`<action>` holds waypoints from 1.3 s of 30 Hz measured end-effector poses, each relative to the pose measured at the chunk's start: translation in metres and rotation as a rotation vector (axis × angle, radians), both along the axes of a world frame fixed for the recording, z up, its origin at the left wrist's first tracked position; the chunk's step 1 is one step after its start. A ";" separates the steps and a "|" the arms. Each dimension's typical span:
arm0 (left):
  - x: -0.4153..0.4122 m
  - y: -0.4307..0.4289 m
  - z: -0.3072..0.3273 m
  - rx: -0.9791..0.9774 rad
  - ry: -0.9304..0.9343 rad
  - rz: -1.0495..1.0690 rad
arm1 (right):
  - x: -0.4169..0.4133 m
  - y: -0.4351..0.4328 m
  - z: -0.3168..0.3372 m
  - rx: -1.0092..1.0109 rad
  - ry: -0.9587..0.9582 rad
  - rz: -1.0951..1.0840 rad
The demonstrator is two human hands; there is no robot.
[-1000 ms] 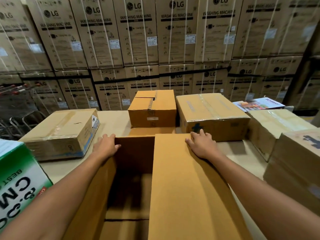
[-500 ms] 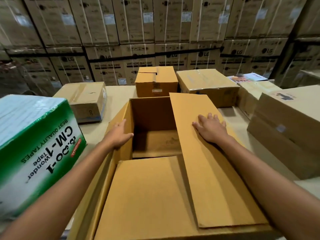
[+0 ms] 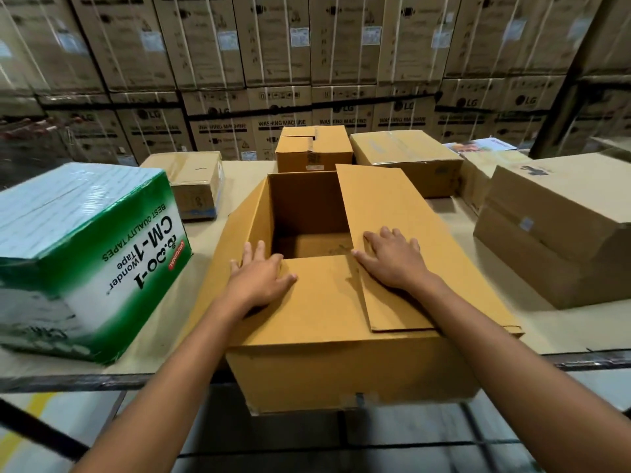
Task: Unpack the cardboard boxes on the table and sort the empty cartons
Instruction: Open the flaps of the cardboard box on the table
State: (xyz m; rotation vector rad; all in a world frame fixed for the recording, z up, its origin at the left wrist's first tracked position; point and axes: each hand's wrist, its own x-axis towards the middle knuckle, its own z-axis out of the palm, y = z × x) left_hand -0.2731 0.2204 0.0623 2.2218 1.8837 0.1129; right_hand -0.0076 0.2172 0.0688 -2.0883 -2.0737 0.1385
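Behind, stacked washing-machine cartons [image 3: 283,46] wall the paper-covered table [image 3: 478,339] (boxes crowd it).

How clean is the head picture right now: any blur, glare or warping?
Head view: the open carton is fairly sharp, its inside in shadow; the stacked washing machine cartons behind are smeared by blur and lean at the frame's sides from wide-angle warp; glare whitens the wrapped top of the green tape box.

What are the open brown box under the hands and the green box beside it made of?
Open box: matte brown cardboard, probably corrugated, given its stiff creased flaps. Green box: seemingly printed cardboard under glossy clear film; its top shines.
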 end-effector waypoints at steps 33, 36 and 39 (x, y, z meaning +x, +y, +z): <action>0.280 -0.142 -0.010 0.130 0.057 -0.469 | 0.198 -0.142 0.086 0.113 -0.235 -0.667; 0.278 -0.136 -0.009 0.072 -0.037 -0.491 | 0.190 -0.143 0.052 0.005 -0.202 -0.633; 0.268 -0.114 -0.002 0.016 -0.181 -0.543 | 0.167 -0.139 0.009 -0.027 0.137 -0.518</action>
